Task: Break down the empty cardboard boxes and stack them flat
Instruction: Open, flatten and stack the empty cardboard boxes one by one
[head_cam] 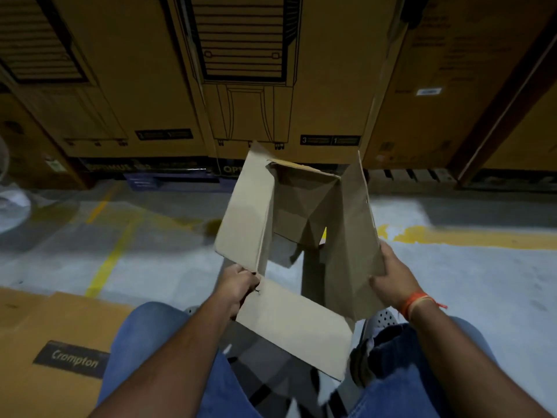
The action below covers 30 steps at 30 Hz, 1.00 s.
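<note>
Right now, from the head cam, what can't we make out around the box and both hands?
- Left hand fingertips: hidden behind the small box corner, so its grip is partly unseen.
- Right hand fingers: behind the box's right panel.
- Box bottom: dark and folded; open or closed is unclear.
- Big cartons behind: small print blurred, tops cut off by the frame.
- Flat cardboard: cut off by the left edge.

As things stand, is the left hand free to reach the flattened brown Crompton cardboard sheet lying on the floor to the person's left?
Probably not yet: the left hand grips the open tan cardboard box, shared with the right hand. The flattened brown Crompton cardboard sheet lies unobstructed beside the left knee.
</note>
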Motion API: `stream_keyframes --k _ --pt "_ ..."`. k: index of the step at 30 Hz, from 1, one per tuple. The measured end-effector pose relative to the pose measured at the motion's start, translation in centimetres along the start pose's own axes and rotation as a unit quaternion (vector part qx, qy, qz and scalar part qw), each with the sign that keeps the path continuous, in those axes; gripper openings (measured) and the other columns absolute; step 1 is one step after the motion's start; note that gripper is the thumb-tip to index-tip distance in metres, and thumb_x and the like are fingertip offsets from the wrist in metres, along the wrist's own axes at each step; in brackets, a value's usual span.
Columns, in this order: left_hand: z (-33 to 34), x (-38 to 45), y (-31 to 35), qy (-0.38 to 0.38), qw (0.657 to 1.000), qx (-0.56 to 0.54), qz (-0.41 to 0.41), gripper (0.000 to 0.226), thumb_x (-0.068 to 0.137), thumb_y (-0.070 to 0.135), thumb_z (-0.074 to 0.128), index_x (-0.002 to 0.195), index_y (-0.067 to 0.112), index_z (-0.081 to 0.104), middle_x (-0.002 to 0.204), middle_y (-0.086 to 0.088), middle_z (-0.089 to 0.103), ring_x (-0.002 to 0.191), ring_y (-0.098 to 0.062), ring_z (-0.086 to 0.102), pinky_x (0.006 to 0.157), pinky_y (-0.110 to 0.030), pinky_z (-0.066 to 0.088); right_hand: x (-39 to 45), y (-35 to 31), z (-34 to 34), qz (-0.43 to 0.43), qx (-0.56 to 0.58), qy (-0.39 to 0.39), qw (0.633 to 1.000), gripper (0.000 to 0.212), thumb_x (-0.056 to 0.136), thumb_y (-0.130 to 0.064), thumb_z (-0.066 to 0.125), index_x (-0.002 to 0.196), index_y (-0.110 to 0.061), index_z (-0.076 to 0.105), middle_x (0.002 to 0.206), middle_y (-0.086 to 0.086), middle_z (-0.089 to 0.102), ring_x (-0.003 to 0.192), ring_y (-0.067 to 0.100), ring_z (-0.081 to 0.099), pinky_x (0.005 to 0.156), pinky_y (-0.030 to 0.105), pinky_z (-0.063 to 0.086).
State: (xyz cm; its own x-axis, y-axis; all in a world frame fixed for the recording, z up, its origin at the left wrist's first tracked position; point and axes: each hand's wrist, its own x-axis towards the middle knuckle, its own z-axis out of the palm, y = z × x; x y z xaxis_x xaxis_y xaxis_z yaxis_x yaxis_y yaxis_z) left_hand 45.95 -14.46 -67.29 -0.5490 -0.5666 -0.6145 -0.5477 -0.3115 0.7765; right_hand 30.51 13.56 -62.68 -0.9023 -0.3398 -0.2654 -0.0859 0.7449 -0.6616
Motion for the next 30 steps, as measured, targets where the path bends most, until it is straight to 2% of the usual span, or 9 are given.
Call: stream_keyframes --k 3,6,10,12,14,20,24,26,30 --pt "0.5 0.0 0.5 -0.092 0.996 -0.015 0.012 0.024 0.090 -0.007 0.063 0.114 -0.005 0.064 0.098 -0.025 0.072 0.084 -0.033 0.070 0.070 -0.037 0.057 -1.3 0.7 -0.5 -0.011 -0.012 -0.013 1.000 0.070 0.062 -0.012 0.055 0.130 -0.023 0.058 0.108 0.007 0.070 0.096 0.030 0.065 0.081 0.040 0.055" --pt "1.4 0.0 0.7 -0.151 0.981 -0.125 -0.012 0.032 0.090 -0.006 0.065 0.121 -0.006 0.061 0.112 -0.023 0.069 0.097 -0.028 0.069 0.080 -0.032 0.060 -2.8 1.0 -0.4 -0.040 -0.038 -0.028 0.998 0.068 0.055 -0.015 0.050 0.120 -0.028 0.065 0.103 0.000 0.073 0.097 0.026 0.067 0.081 0.038 0.054" --pt "2.8 -0.1 0.9 -0.168 0.945 -0.276 -0.042 0.027 0.091 0.004 0.066 0.117 0.000 0.062 0.095 -0.017 0.068 0.076 -0.023 0.073 0.067 -0.033 0.064 -5.2 0.1 1.1 -0.085 -0.061 -0.053 0.993 0.066 0.066 -0.010 0.054 0.124 -0.038 0.063 0.106 -0.007 0.073 0.098 0.018 0.068 0.082 0.034 0.053" --pt "3.3 0.0 1.1 -0.159 0.946 -0.278 -0.045 0.015 0.092 0.016 0.068 0.102 0.006 0.065 0.078 -0.011 0.069 0.068 -0.022 0.070 0.067 -0.036 0.064 -6.1 -0.6 1.8 -0.103 -0.060 -0.060 0.991 0.071 0.062 -0.017 0.047 0.128 -0.039 0.061 0.110 -0.007 0.073 0.100 0.018 0.067 0.083 0.033 0.053" --pt "3.5 -0.1 1.5 -0.170 0.944 -0.279 -0.036 0.023 0.086 0.029 0.070 0.097 0.009 0.069 0.072 -0.009 0.069 0.072 -0.025 0.067 0.080 -0.041 0.060 -6.7 -1.1 2.5 -0.113 -0.062 -0.072 0.989 0.075 0.060 -0.016 0.044 0.130 -0.037 0.060 0.113 -0.005 0.071 0.102 0.019 0.065 0.081 0.029 0.050" --pt "3.2 0.2 1.4 -0.213 0.942 -0.259 -0.004 0.052 0.078 0.048 0.076 0.117 0.015 0.074 0.109 -0.014 0.071 0.094 -0.030 0.067 0.104 -0.051 0.048 -7.8 -3.0 4.2 -0.141 -0.095 -0.129 0.977 0.065 0.070 -0.007 0.052 0.128 -0.038 0.057 0.111 -0.003 0.063 0.100 0.017 0.060 0.078 0.022 0.046" --pt "3.4 0.2 1.4 -0.234 0.942 -0.241 0.012 0.044 0.085 0.049 0.072 0.112 0.014 0.075 0.105 -0.013 0.074 0.095 -0.029 0.070 0.103 -0.050 0.051 -8.4 -4.0 5.7 -0.158 -0.112 -0.172 0.966 0.069 0.070 -0.013 0.049 0.136 -0.034 0.050 0.111 0.001 0.059 0.102 0.024 0.061 0.087 0.039 0.053" --pt "3.7 0.3 1.5 -0.223 0.948 -0.225 0.013 0.058 0.080 0.053 0.078 0.117 0.010 0.072 0.105 -0.014 0.072 0.095 -0.029 0.070 0.099 -0.048 0.054 -8.6 -4.4 6.6 -0.166 -0.130 -0.190 0.959 0.072 0.071 -0.017 0.050 0.141 -0.030 0.045 0.113 0.002 0.057 0.104 0.026 0.060 0.088 0.036 0.052" --pt "4.5 0.9 1.4 -0.186 0.964 -0.190 0.008 0.106 0.050 0.068 0.089 0.133 0.009 0.061 0.114 -0.013 0.061 0.108 -0.031 0.060 0.108 -0.058 0.045 -9.3 -5.5 8.6 -0.184 -0.178 -0.207 0.944 0.075 0.074 -0.022 0.049 0.148 -0.017 0.035 0.121 0.008 0.051 0.109 0.032 0.056 0.090 0.034 0.047"
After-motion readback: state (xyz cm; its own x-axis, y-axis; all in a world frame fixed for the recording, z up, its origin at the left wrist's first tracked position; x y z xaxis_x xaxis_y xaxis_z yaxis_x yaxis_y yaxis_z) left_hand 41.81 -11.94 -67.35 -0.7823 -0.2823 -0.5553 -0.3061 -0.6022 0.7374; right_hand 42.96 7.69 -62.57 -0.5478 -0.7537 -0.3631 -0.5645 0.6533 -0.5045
